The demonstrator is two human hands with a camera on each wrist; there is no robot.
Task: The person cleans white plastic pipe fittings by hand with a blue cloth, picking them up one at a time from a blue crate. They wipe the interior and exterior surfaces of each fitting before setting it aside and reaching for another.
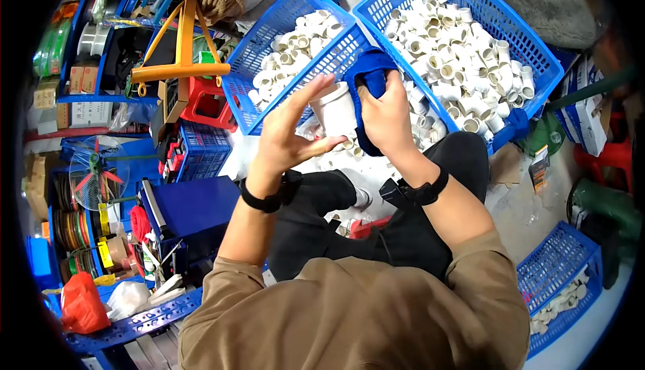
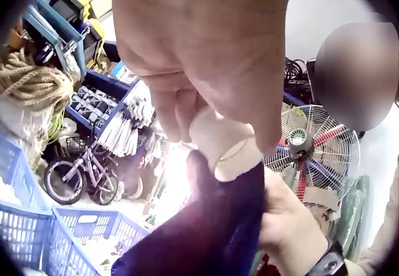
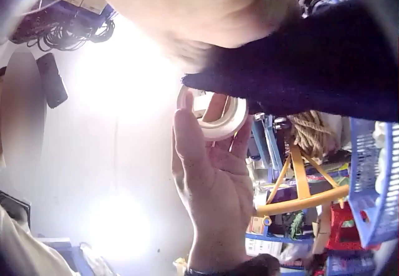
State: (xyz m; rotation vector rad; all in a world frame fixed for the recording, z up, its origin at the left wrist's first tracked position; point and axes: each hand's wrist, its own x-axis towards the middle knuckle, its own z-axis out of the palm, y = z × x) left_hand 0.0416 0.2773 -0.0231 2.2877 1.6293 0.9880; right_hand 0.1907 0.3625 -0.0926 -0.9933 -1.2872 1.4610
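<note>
A white pipe fitting (image 1: 334, 109) (image 2: 225, 144) (image 3: 223, 126) is held in the left hand (image 1: 285, 128) (image 2: 199, 51) (image 3: 215, 179), with the thumb on one side and fingers on the other. The right hand (image 1: 390, 118) (image 2: 287, 223) (image 3: 206, 8) grips a dark blue cloth (image 1: 366, 131) (image 2: 206, 226) (image 3: 305, 70), thumb on top. The cloth is right beside the fitting; in the right wrist view its edge overlaps the fitting's rim. Some fingertips of the right hand are hidden by the cloth.
Two blue crates (image 1: 232, 88) (image 1: 547, 78) of white fittings stand ahead, with more fittings on the floor between the legs. An orange metal frame (image 1: 181, 71), a red stool (image 1: 205, 101) and a fan (image 1: 97, 172) are at the left. Another blue crate (image 1: 557, 252) stands at the lower right.
</note>
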